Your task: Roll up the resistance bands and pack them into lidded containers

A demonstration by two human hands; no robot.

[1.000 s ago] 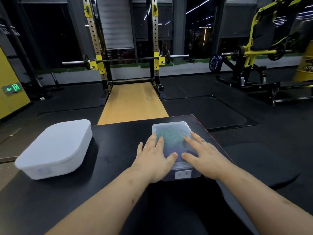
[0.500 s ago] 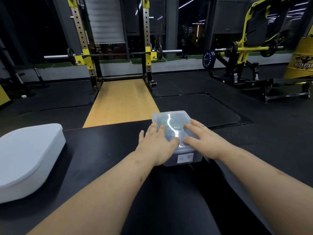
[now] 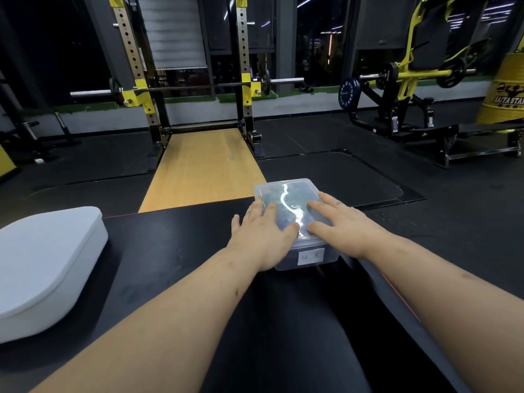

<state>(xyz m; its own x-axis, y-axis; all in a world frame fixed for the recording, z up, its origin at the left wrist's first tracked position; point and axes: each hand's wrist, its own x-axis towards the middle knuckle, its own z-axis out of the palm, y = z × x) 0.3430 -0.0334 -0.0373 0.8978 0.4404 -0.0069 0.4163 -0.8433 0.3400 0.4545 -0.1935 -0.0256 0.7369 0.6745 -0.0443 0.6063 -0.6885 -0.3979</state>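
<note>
A dim gym with a squat rack (image 3: pixel 246 80) and a wooden platform (image 3: pixel 204 165) lies beyond the black worktop (image 3: pixel 170 251). Near the worktop's far right edge sits a clear box (image 3: pixel 306 262) with its lid (image 3: pixel 286 186) on and a white label (image 3: pixel 310 256) on its near wall. Dark blue-green contents (image 3: pixel 300 194) show dimly through the lid, blurred by glare. The left hand (image 3: pixel 261 236) and right hand (image 3: pixel 343 225) lie flat on the lid, fingers straight, gripping nothing. Well apart to the left stands a white container (image 3: pixel 48 265), lid on, its contents hidden.

Black table (image 3: pixel 175 251) with clear lidded container (image 3: pixel 309 258) and white lidded container (image 3: pixel 48 268).
</note>
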